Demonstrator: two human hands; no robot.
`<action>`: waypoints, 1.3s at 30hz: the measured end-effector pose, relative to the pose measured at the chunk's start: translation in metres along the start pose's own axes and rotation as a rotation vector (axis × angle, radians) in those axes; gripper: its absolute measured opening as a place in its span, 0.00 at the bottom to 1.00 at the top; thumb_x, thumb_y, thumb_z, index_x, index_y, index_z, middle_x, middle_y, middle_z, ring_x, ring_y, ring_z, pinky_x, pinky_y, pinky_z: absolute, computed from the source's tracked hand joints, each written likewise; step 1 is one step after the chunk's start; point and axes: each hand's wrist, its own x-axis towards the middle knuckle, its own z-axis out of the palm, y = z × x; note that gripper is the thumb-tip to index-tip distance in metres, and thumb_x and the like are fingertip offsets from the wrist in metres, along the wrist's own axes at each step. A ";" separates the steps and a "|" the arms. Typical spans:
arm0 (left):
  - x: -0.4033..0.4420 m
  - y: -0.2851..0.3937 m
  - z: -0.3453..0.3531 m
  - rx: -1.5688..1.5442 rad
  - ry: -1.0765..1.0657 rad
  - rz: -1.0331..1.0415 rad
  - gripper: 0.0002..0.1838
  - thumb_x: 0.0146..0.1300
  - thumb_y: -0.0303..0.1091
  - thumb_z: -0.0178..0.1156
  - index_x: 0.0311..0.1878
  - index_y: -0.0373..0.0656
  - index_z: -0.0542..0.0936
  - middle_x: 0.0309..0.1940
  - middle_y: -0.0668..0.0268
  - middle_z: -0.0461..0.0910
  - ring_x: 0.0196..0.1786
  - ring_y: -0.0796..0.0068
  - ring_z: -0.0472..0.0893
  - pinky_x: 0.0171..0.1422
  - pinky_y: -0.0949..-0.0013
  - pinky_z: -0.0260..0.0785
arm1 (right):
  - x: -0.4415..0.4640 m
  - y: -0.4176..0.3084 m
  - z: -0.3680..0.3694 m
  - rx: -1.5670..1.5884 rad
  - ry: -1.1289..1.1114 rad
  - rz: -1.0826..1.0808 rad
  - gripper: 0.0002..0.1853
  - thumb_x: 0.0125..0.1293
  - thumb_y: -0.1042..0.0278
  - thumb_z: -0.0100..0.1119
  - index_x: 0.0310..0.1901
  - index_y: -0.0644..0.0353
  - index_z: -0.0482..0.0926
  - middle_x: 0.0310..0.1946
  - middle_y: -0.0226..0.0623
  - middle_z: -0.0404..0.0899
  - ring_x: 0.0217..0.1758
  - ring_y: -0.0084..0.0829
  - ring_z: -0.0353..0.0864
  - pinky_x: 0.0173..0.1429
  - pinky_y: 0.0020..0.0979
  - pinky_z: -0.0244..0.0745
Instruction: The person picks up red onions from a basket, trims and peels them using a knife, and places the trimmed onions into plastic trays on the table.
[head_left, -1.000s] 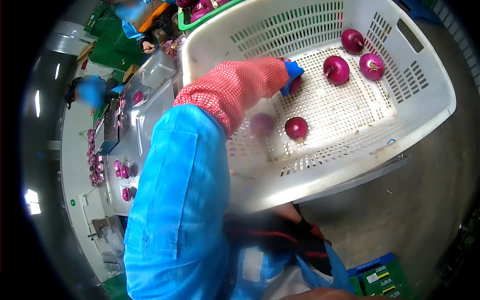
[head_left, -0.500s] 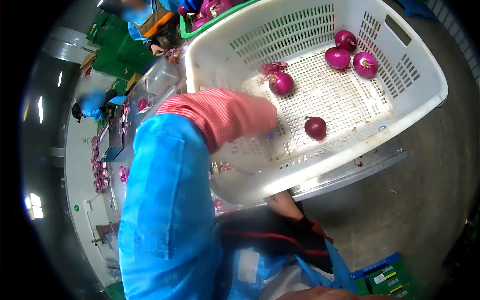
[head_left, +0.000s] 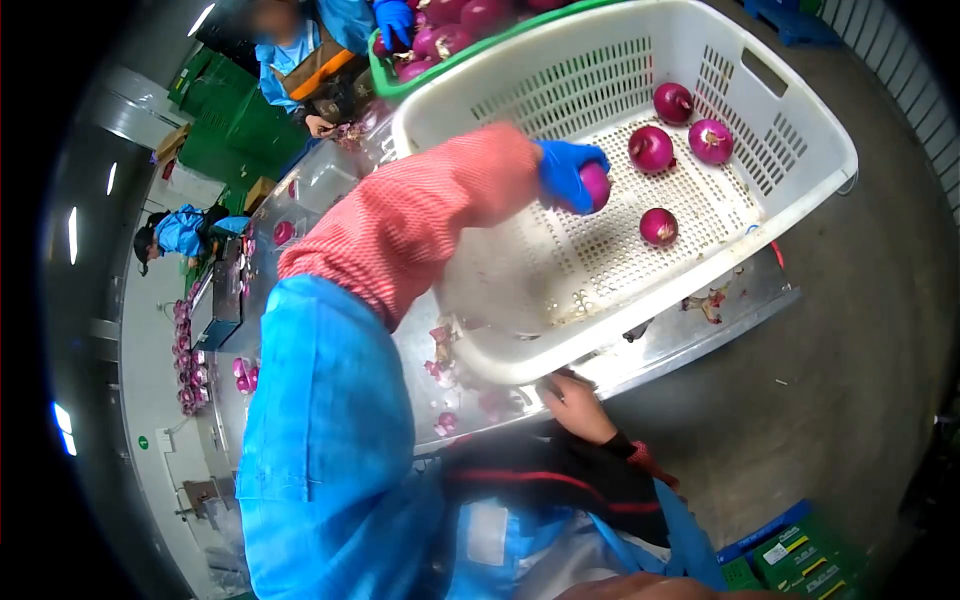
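Observation:
My left hand (head_left: 575, 177), in a blue glove, closes around a red onion (head_left: 596, 186) over the floor of a white plastic basket (head_left: 625, 340). A red checked cuff and a blue sleeve cover that arm. Past the hand lie a red onion (head_left: 652, 149), another red onion (head_left: 673, 102) and a third red onion (head_left: 711, 141). Nearer the front rim sits a single red onion (head_left: 658, 227). My bare right hand (head_left: 578, 405) is at the basket's near underside, by the metal table; its fingertips are hidden.
The metal table (head_left: 690, 340) carries onion skins (head_left: 708, 303) and peelings. Behind the basket stands a green crate (head_left: 395, 85) heaped with red onions, where another person's blue-gloved hand (head_left: 393, 20) rests. Farther left, another person (head_left: 182, 232) stands. Green crates (head_left: 800, 565) are at lower right.
My left hand has moved up and right inside the basket and now holds a red onion. The basket appears shifted up and left in view. More of my right hand shows.

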 end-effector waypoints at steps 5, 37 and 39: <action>-0.136 -0.019 -0.001 -0.702 0.194 0.512 0.42 0.53 0.32 0.70 0.70 0.52 0.60 0.64 0.59 0.67 0.59 0.65 0.76 0.45 0.69 0.80 | -0.010 -0.013 0.016 -0.284 -0.136 0.058 0.08 0.64 0.64 0.59 0.37 0.60 0.80 0.33 0.44 0.80 0.36 0.47 0.80 0.39 0.40 0.75; -0.376 -0.188 0.287 -0.890 0.869 0.265 0.46 0.48 0.35 0.75 0.67 0.40 0.59 0.57 0.61 0.72 0.60 0.70 0.72 0.65 0.63 0.66 | 0.068 -0.170 0.142 -0.615 0.078 -0.240 0.26 0.48 0.83 0.57 0.53 0.62 0.77 0.33 0.43 0.78 0.29 0.41 0.79 0.33 0.36 0.74; -0.380 -0.188 0.282 -0.872 0.874 0.299 0.46 0.49 0.34 0.74 0.68 0.40 0.58 0.57 0.62 0.72 0.60 0.70 0.72 0.64 0.63 0.66 | 0.067 -0.172 0.143 -0.546 0.122 -0.258 0.25 0.50 0.81 0.58 0.54 0.61 0.76 0.34 0.41 0.78 0.30 0.40 0.80 0.33 0.36 0.75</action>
